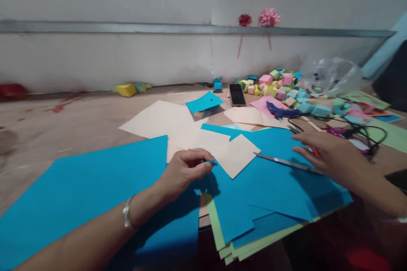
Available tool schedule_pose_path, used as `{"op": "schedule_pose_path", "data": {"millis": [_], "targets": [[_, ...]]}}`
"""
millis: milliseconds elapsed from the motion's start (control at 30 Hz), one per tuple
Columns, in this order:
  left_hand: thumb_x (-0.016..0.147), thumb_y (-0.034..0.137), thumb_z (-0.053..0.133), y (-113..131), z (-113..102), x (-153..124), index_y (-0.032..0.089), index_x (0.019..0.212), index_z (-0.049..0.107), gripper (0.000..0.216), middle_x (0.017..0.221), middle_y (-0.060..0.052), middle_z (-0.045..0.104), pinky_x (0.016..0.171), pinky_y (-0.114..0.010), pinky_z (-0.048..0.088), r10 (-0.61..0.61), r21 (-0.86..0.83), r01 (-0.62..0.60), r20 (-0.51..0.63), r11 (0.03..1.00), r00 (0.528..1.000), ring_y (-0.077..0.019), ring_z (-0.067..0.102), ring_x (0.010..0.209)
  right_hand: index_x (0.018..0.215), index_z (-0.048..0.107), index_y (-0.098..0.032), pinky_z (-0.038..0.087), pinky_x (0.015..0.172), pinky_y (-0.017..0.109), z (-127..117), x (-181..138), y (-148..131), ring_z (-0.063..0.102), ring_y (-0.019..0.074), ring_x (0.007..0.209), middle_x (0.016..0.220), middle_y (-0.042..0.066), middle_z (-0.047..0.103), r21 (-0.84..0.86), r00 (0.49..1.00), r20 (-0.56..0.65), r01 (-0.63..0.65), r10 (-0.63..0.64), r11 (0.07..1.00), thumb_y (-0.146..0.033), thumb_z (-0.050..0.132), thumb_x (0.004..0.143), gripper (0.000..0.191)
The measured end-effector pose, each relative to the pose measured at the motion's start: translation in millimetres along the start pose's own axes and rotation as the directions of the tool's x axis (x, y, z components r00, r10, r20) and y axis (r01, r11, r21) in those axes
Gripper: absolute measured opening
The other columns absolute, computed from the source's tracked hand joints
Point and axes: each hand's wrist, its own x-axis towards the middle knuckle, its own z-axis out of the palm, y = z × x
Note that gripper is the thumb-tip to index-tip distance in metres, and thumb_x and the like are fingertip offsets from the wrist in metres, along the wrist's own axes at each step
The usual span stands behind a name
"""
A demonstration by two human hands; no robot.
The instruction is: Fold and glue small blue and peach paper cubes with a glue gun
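My left hand (184,171) is closed in a pinch on the edge of a blue paper sheet (263,182) at the middle of the table. A silver bracelet (127,214) sits on that wrist. My right hand (321,150) lies over the same blue sheet at the right, fingers stretched toward the left. It rests on the red-handled end of a pair of scissors whose metal blades (282,161) lie flat on the paper. A cream paper square (237,154) lies between the two hands.
A big blue sheet (79,190) covers the near left. Green sheets (229,247) stick out under the blue stack. Farther back lie cream sheets (162,120), a phone (237,94), a blue glue gun (280,112) with black cable, a pile of coloured paper cubes (286,89) and a plastic bag (333,76).
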Motion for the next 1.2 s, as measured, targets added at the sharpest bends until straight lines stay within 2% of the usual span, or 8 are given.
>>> {"op": "schedule_pose_path", "data": {"millis": [100, 167, 267, 400, 533, 933, 1033, 1200], "targets": [[0.070, 0.027, 0.074, 1.7, 1.5, -1.5, 0.016, 0.072, 0.072, 0.012, 0.077, -0.004, 0.064, 0.050, -0.023, 0.037, 0.053, 0.056, -0.048, -0.096, 0.997, 0.994, -0.0081, 0.046, 0.052, 0.103, 0.067, -0.023, 0.052, 0.071, 0.030, 9.4, 22.3, -72.4, 0.065, 0.0174, 0.085, 0.101, 0.006, 0.069, 0.308, 0.931, 0.136, 0.284, -0.338, 0.908, -0.030, 0.059, 0.089, 0.018], [0.072, 0.028, 0.073, 2.5, 1.3, -1.4, 0.016, 0.073, 0.072, 0.013, 0.063, -0.001, 0.059, 0.048, -0.022, 0.034, 0.019, 0.021, -0.016, -0.134, 1.000, 0.991, -0.0081, 0.044, 0.050, 0.096, 0.065, -0.020, 0.052, 0.068, 0.028, 24.9, 33.8, -109.0, 0.064, 0.0171, 0.083, 0.096, 0.006, 0.067, 0.342, 0.898, 0.123, 0.361, -0.422, 0.868, -0.026, 0.065, 0.085, 0.012], [0.072, 0.027, 0.072, 3.2, -0.4, -0.3, 0.016, 0.075, 0.072, 0.012, 0.051, 0.003, 0.051, 0.048, -0.021, 0.033, -0.025, -0.046, 0.019, -0.137, 0.999, 0.990, -0.0083, 0.042, 0.049, 0.095, 0.062, -0.018, 0.051, 0.069, 0.030, 55.0, 45.3, -133.3, 0.063, 0.0191, 0.085, 0.092, 0.007, 0.066, 0.322, 0.870, 0.027, 0.458, -0.492, 0.828, -0.023, 0.067, 0.083, 0.014], [0.070, 0.023, 0.071, 2.9, -1.9, 1.1, 0.015, 0.073, 0.072, 0.009, 0.063, 0.000, 0.059, 0.048, -0.021, 0.036, 0.028, -0.025, -0.031, -0.105, 0.999, 0.994, -0.0084, 0.046, 0.051, 0.088, 0.062, -0.018, 0.050, 0.067, 0.028, 79.9, 51.1, -132.8, 0.062, 0.0171, 0.079, 0.085, 0.006, 0.066, 0.346, 0.860, -0.119, 0.505, -0.496, 0.791, -0.021, 0.059, 0.089, 0.004], [0.069, 0.018, 0.068, -0.3, -0.6, 2.4, 0.015, 0.069, 0.073, 0.006, 0.072, -0.004, 0.065, 0.052, -0.022, 0.037, 0.111, 0.085, -0.102, -0.110, 0.991, 0.988, -0.0110, 0.051, 0.060, 0.085, 0.064, -0.017, 0.050, 0.069, 0.031, 81.8, 47.4, -132.3, 0.063, 0.0181, 0.079, 0.081, 0.006, 0.067, 0.329, 0.840, -0.220, 0.542, -0.496, 0.773, -0.017, 0.058, 0.088, 0.006], [0.073, 0.014, 0.064, -9.6, 2.3, 0.3, 0.016, 0.080, 0.074, 0.012, 0.078, -0.004, 0.067, 0.058, -0.022, 0.044, 0.206, 0.241, -0.187, -0.052, 0.952, 0.977, -0.0112, 0.056, 0.066, 0.074, 0.059, -0.017, 0.048, 0.065, 0.031, 87.8, 42.5, -139.6, 0.060, 0.0177, 0.072, 0.073, 0.006, 0.064, 0.373, 0.852, -0.213, 0.523, -0.478, 0.766, -0.009, 0.054, 0.083, 0.013], [0.071, 0.018, 0.068, -9.5, 2.5, -0.5, 0.015, 0.091, 0.072, 0.020, 0.084, -0.005, 0.066, 0.062, -0.024, 0.048, 0.136, 0.165, -0.128, -0.038, 0.978, 0.990, -0.0127, 0.058, 0.070, 0.073, 0.056, -0.018, 0.047, 0.064, 0.029, 88.7, 43.9, -138.6, 0.058, 0.0162, 0.071, 0.072, 0.003, 0.061, 0.458, 0.876, -0.206, 0.481, -0.436, 0.748, -0.008, 0.055, 0.080, 0.012], [0.068, 0.026, 0.077, -12.8, -0.1, 1.7, 0.014, 0.104, 0.063, 0.041, 0.087, -0.003, 0.060, 0.061, -0.028, 0.051, 0.000, -0.172, 0.001, 0.009, 0.985, 1.000, -0.0123, 0.058, 0.068, 0.067, 0.050, -0.019, 0.041, 0.057, 0.025, 87.4, 49.1, -133.8, 0.051, 0.0116, 0.062, 0.065, -0.002, 0.053, 0.614, 0.948, -0.088, 0.294, -0.307, 0.733, -0.005, 0.057, 0.075, 0.017]]}}
